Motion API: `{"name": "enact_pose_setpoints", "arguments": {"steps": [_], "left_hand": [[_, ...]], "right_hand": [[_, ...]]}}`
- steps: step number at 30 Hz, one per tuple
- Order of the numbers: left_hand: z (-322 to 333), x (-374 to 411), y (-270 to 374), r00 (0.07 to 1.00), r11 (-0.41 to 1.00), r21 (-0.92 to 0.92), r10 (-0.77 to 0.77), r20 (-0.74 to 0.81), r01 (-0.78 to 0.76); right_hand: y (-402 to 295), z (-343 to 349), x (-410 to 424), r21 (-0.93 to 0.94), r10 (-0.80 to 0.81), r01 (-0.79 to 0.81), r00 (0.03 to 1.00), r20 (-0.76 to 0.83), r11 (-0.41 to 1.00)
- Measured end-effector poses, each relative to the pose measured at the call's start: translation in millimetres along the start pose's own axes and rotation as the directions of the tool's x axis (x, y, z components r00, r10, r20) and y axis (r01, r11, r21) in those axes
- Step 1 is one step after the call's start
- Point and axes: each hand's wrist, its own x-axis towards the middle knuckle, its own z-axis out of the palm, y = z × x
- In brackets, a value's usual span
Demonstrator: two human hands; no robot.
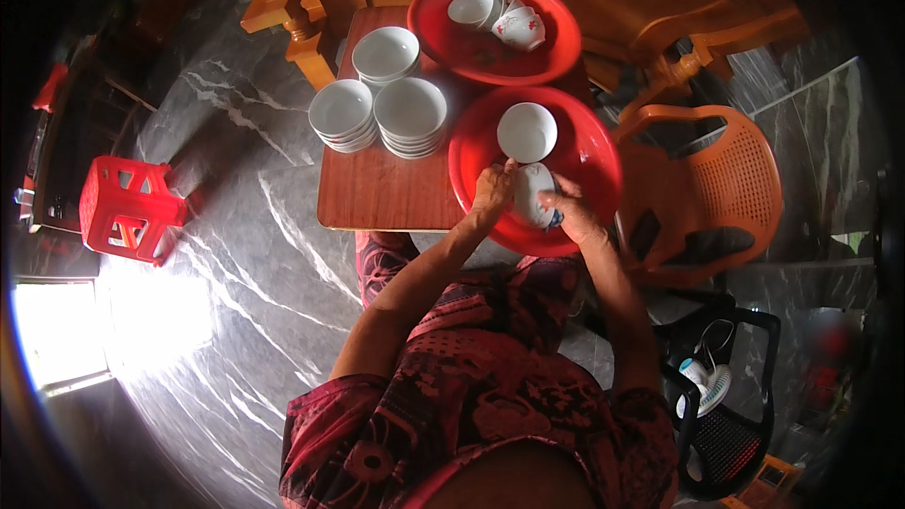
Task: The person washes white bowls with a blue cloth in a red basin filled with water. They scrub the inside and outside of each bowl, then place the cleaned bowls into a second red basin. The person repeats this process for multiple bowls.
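Observation:
Between my two hands a white bowl with a printed pattern is held tilted on its side, its outer wall (532, 192) facing up. My left hand (495, 187) grips it at the left edge. My right hand (574, 211) holds its right side, with a small blue patch by the fingers that is too small to identify. Both hands are over the nearer red plastic basin (601, 155). Just beyond them, another white bowl (527, 132) sits upright in that basin.
Stacked white bowls (410, 109) stand on the wooden table (382, 198), left of the basin. Behind lies a second red basin (438, 49) containing several bowls (520, 28). An orange plastic chair (735, 170) is at right, a black chair (735, 431) holding a fan (707, 389) below it. A red stool (131, 208) is at left.

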Motion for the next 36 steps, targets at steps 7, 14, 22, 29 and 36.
{"name": "enact_pose_setpoints", "arguments": {"steps": [7,14,22,29,36], "left_hand": [[-8.7,-5.9,0.7,0.963,0.616,-0.771,0.075,0.259,0.16],[-32.7,-32.6,38.0,0.849,0.456,-0.82,0.219,0.481,0.346],[-45.6,-45.9,64.8,0.856,0.476,-0.836,0.278,0.437,0.272],[-40.9,-55.1,91.4,0.912,0.683,-0.731,0.3,0.281,0.0],[-31.8,-49.0,80.0,0.901,0.719,-0.662,0.407,0.152,-0.213]], "right_hand": [[-7.6,-9.9,13.6,0.552,0.069,0.058,0.976,-0.206,0.832],[15.8,-29.6,35.0,0.568,0.074,0.114,0.952,-0.297,0.815],[32.8,-39.2,34.6,-0.929,-0.252,-0.066,0.953,-0.166,0.363],[49.4,-21.3,11.5,-0.97,-0.148,0.224,0.967,0.208,0.099],[-17.0,-4.2,-19.7,-0.902,-0.038,0.113,0.993,0.108,0.417]]}}
